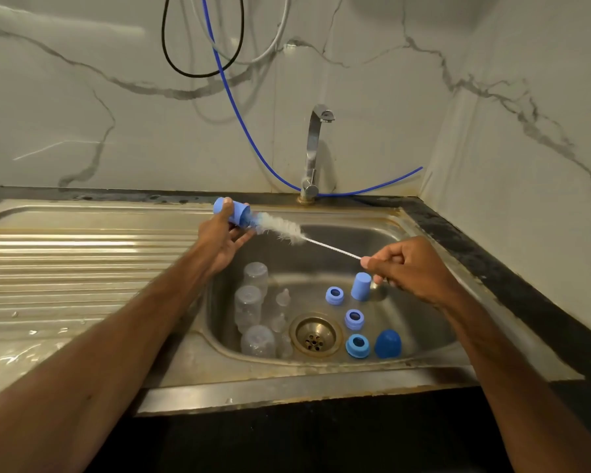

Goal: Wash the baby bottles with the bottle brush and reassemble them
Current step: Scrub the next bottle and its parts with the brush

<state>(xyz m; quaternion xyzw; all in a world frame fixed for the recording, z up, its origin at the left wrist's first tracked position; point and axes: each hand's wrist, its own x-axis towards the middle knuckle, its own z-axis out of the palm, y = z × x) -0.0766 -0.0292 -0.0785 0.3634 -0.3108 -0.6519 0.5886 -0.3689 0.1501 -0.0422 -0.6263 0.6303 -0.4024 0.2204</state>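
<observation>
Head view: the left hand point(219, 240) is gripping a light blue cap point(234, 213), thumb and fingers curled around its barrel, holding it in the air up and to the left of the drain point(316, 334), above the far left rim of the sink point(406, 233). The bottle brush point(280, 228) is pointing its bristled tip into the cap's open mouth. The right hand point(406, 268) is pinching the brush's thin wire handle between thumb and curled fingers, up and to the right of the drain.

Three clear bottles point(248, 307) are standing mouth down in a row just left of the drain, and clear teats point(283, 297) are sitting between them and the drain. Three blue rings point(354, 319) are lying just right of the drain. A second light blue cap point(360, 285) is standing beyond them, and a dark blue dome cap point(388, 343) is resting further right. The faucet point(313, 155) is rising behind the drain, and the ribbed drainboard point(82, 261) is stretching off to its left.
</observation>
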